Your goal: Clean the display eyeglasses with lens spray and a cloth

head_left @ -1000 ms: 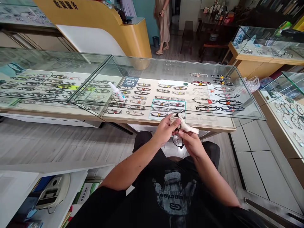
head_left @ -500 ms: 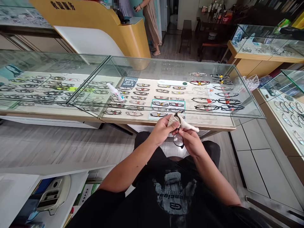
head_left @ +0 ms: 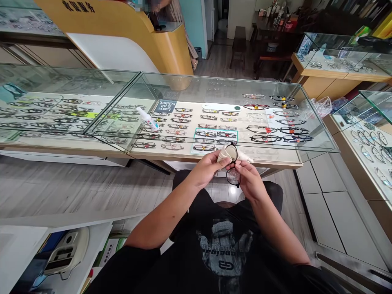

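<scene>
Black round-framed glasses [head_left: 233,176] are held upright on end between my two hands, one lens above the other. My left hand [head_left: 211,166] is closed on a cream cloth [head_left: 226,153], which lies behind and beside the upper lens. My right hand [head_left: 250,179] pinches the frame near its bridge. The lower lens hangs between the hands and shows small droplets or specks. A white spray bottle [head_left: 147,119] lies on the glass display case [head_left: 183,153], left of my hands.
Rows of glasses [head_left: 265,130] fill the case ahead. More cases [head_left: 346,73] stand at the right. An open white shelf unit [head_left: 101,241] is at lower left. A person [head_left: 176,12] is behind the yellow counter [head_left: 171,49].
The glasses have turned more upright, and the upper lens now shows in front of the cloth. The person in the back has moved left behind the counter.
</scene>
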The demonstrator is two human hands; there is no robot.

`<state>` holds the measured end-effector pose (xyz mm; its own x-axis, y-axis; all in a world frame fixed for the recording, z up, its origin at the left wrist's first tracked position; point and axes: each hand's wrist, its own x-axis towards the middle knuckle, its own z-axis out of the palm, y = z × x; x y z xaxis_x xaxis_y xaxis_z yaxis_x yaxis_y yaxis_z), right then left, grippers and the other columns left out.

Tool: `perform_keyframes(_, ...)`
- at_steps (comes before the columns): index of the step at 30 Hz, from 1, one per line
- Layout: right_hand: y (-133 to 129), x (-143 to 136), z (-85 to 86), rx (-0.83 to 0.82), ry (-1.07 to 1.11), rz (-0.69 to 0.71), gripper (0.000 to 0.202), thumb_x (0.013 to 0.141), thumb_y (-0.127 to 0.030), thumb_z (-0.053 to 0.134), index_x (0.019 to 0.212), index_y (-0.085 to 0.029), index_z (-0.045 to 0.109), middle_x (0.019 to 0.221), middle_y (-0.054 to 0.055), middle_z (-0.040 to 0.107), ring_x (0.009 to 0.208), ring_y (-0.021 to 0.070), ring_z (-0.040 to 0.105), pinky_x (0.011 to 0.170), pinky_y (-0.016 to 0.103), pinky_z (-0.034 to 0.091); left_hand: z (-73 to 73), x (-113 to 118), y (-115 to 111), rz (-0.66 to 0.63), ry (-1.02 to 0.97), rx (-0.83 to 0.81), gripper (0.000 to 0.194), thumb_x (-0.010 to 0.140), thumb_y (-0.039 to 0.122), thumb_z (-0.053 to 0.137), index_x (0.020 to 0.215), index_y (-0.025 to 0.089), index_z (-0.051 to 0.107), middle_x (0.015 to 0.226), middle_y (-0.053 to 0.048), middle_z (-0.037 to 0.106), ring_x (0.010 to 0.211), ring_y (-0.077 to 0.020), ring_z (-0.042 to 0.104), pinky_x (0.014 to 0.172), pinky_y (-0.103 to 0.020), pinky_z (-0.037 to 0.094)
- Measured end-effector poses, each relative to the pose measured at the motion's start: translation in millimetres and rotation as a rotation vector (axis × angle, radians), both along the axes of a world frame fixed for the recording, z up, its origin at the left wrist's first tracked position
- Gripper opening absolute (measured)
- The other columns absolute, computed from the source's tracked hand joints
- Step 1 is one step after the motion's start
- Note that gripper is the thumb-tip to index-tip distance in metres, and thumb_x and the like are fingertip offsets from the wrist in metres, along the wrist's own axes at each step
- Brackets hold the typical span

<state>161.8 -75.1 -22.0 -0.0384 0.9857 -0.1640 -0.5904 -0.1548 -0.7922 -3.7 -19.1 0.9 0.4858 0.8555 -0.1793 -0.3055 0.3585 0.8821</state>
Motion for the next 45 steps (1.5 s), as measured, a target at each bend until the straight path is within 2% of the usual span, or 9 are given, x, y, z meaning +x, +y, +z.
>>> perform_keyframes(9, -1.9, -5.1, -0.1, 0.086, -0.114, 0.068, 0.027, 0.084, -0.051, 0.092, 0.093, -0.025, 0.087, 0.092, 0.004, 0.083, 0.090, 0.0217, 0.074, 0.100, 0.037, 0.056, -3.2, 8.1, -0.1, 0.096, 0.054, 0.038, 0.055, 0.061, 0.048, 0.105, 0.091, 0.016, 0.072, 0.076, 0.002, 0.068, 0.063, -0.0085, 0.058, 0.062, -0.022, 0.049)
perform_keyframes(15, -4.1, -4.9, 0.9, 0.057, -0.122, 0.033, 0.028, 0.081, -0.051, 0.093, 0.085, -0.025, 0.084, 0.084, 0.004, 0.083, 0.084, 0.0228, 0.075, 0.093, 0.038, 0.057, -3.8, 9.9, -1.8, 0.108, 0.097, 0.028, 0.059, 0.069, 0.063, 0.097, 0.092, 0.017, 0.069, 0.077, 0.002, 0.066, 0.059, -0.0081, 0.058, 0.058, -0.022, 0.049)
perform_keyframes(20, -3.4, -0.3, 7.1, 0.034, -0.120, 0.010, 0.028, 0.080, -0.052, 0.094, 0.086, -0.026, 0.086, 0.081, 0.004, 0.081, 0.082, 0.0216, 0.073, 0.091, 0.036, 0.058, -1.2, 5.8, -4.4, 0.093, 0.081, 0.097, 0.052, 0.078, 0.060, 0.093, 0.095, 0.016, 0.072, 0.086, -0.002, 0.071, 0.071, -0.0114, 0.064, 0.069, -0.025, 0.054)
perform_keyframes(23, -4.2, 0.7, 8.4, 0.020, -0.118, 0.017, 0.029, 0.079, -0.052, 0.094, 0.086, -0.025, 0.085, 0.080, 0.004, 0.081, 0.082, 0.0219, 0.072, 0.091, 0.037, 0.057, 0.2, 0.9, -4.4, 0.142, 0.133, 0.169, 0.047, 0.078, 0.052, 0.095, 0.102, 0.017, 0.073, 0.094, -0.004, 0.074, 0.084, -0.0149, 0.068, 0.077, -0.025, 0.056)
perform_keyframes(27, -5.6, -0.5, 7.2, 0.017, -0.113, 0.016, 0.030, 0.079, -0.052, 0.094, 0.087, -0.024, 0.084, 0.082, 0.005, 0.080, 0.085, 0.0227, 0.072, 0.092, 0.039, 0.057, 2.3, -5.2, -3.2, 0.182, 0.143, 0.190, 0.060, 0.074, 0.043, 0.099, 0.121, 0.020, 0.071, 0.110, -0.006, 0.077, 0.099, -0.0187, 0.071, 0.086, -0.026, 0.058)
perform_keyframes(32, -4.9, -0.6, 9.8, 0.020, -0.095, 0.021, 0.029, 0.078, -0.051, 0.095, 0.085, -0.024, 0.085, 0.083, 0.005, 0.080, 0.083, 0.0217, 0.071, 0.092, 0.037, 0.057, 9.4, -8.9, -1.5, -0.013, 0.105, 0.167, 0.043, 0.081, 0.044, 0.094, 0.109, 0.017, 0.074, 0.095, -0.004, 0.076, 0.081, -0.0159, 0.069, 0.080, -0.028, 0.059)
perform_keyframes(35, -3.7, -1.0, 12.3, 0.008, -0.081, 0.028, 0.030, 0.076, -0.051, 0.096, 0.085, -0.024, 0.086, 0.082, 0.004, 0.079, 0.079, 0.0210, 0.070, 0.089, 0.037, 0.057, 14.1, -7.7, -0.9, -0.062, 0.098, 0.166, 0.040, 0.078, 0.040, 0.096, 0.101, 0.017, 0.073, 0.086, -0.002, 0.073, 0.075, -0.0145, 0.067, 0.077, -0.028, 0.057)
perform_keyframes(40, -3.3, -4.1, 11.1, 0.016, -0.083, 0.048, 0.032, 0.077, -0.052, 0.094, 0.089, -0.023, 0.086, 0.084, 0.005, 0.079, 0.081, 0.0212, 0.070, 0.088, 0.036, 0.057, 17.0, -2.2, -2.7, 0.014, 0.130, 0.164, 0.044, 0.069, 0.039, 0.101, 0.093, 0.017, 0.071, 0.082, -0.001, 0.071, 0.069, -0.0134, 0.063, 0.067, -0.026, 0.054)
perform_keyframes(45, -4.4, -10.2, 4.4, 0.048, -0.099, 0.107, 0.032, 0.080, -0.054, 0.092, 0.086, -0.023, 0.085, 0.083, 0.005, 0.079, 0.084, 0.0225, 0.071, 0.091, 0.037, 0.057, 14.5, 5.7, -5.9, 0.089, 0.168, 0.155, 0.045, 0.073, 0.048, 0.098, 0.086, 0.018, 0.067, 0.068, 0.003, 0.063, 0.054, -0.0092, 0.053, 0.051, -0.023, 0.043)
